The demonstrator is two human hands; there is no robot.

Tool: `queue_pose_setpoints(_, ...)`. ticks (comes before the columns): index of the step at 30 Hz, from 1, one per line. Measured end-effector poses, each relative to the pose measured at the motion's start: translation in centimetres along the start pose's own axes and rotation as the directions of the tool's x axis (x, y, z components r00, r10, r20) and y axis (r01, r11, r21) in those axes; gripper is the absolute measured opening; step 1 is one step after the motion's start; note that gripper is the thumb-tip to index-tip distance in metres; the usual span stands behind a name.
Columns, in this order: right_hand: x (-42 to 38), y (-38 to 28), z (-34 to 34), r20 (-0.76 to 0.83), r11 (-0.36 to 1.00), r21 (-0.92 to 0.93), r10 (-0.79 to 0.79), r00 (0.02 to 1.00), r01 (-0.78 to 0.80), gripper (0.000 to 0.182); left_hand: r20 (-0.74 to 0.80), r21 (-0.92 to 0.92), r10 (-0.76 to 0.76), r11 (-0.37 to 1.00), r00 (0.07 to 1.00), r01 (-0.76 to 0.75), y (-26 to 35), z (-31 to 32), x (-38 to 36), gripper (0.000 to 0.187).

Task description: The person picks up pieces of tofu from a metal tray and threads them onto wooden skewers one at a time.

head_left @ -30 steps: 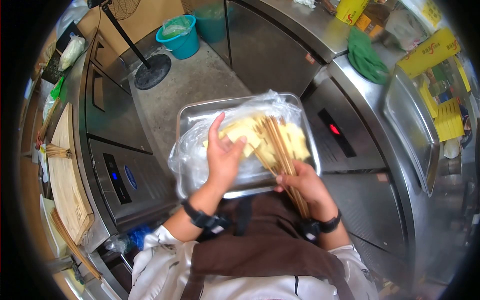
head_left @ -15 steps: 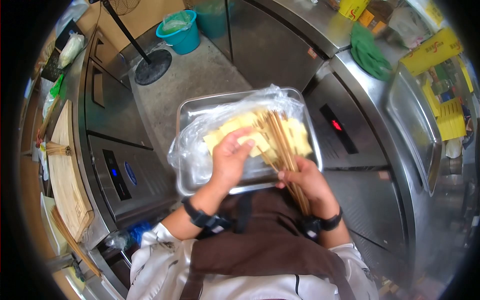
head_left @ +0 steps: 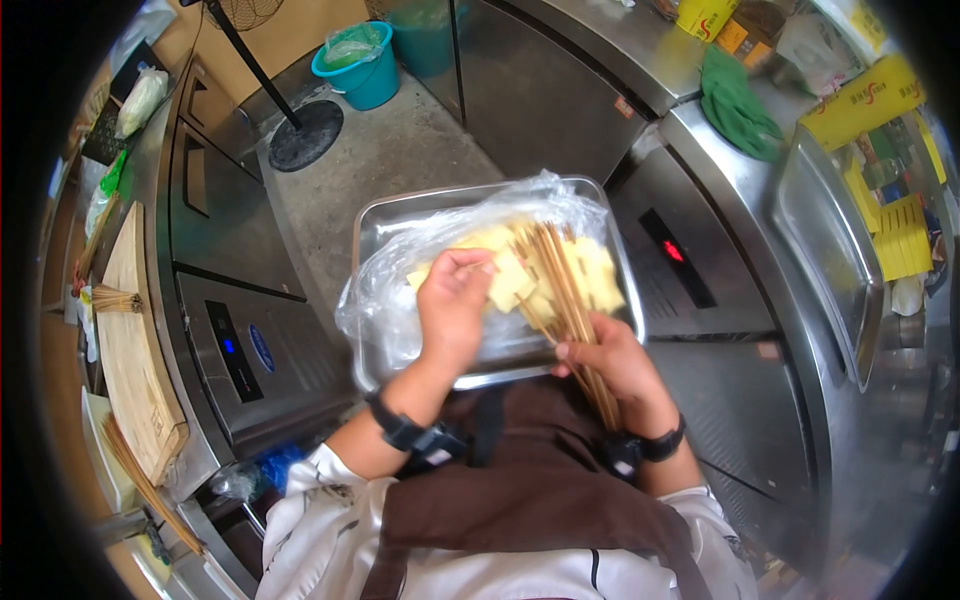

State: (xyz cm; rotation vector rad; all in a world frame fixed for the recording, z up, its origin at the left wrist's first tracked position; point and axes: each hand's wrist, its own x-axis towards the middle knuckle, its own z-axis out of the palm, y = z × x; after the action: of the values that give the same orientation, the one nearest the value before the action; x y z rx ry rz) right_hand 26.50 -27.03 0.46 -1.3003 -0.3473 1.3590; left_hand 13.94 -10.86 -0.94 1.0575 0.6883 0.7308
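My right hand (head_left: 620, 365) is closed around a bundle of thin wooden skewers (head_left: 565, 285), whose upper ends fan out over the tray. One skewer (head_left: 537, 318) leans away from the bundle toward a pale yellow square slice (head_left: 511, 282). At that slice's left edge, the fingertips of my left hand (head_left: 452, 305) are pinched; whether they also grip a skewer tip is too small to tell. More yellow slices (head_left: 598, 275) lie beneath in a clear plastic bag (head_left: 385, 300), spread open in a metal tray (head_left: 628, 300). The bundle hides some of them.
Steel cabinets (head_left: 550, 85) surround the floor (head_left: 410, 150). A teal bucket (head_left: 365, 75) and a round black stand base (head_left: 307, 135) are ahead. To the left, a wooden board (head_left: 135, 350) lies on the counter near more skewers (head_left: 145, 480). At right are a green cloth (head_left: 738, 105) and another metal tray (head_left: 830, 240).
My left hand has turned and shifted slightly up and left, its fingertips now at the slice's left edge. The slice shows more fully beside the skewers. My right hand has barely moved.
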Motion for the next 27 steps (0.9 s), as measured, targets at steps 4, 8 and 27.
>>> queue_pose_setpoints(4, -0.1, -0.2, 0.2, -0.019, 1.0, 0.013, 0.005, 1.0, -0.005, 0.021, 0.052, 0.012, 0.075, 0.997, 0.996, -0.076, -0.9, 0.2, -1.0, 0.032)
queue_pose_setpoints(8, -0.2, -0.2, 0.1, -0.021, 1.0, 0.024, -0.002, 1.0, 0.002, 0.022, 0.075, -0.131, 0.032, 0.991, 0.997, -0.022, 0.3, 1.2, -2.1, 0.054)
queue_pose_setpoints(27, 0.3, 0.4, -0.3, 0.005, 0.999, 0.042, -0.017, 1.0, 0.017, 0.025, 0.282, -0.066, -0.133, 0.985, 0.95, 0.157, -1.9, 1.7, -4.0, 0.043)
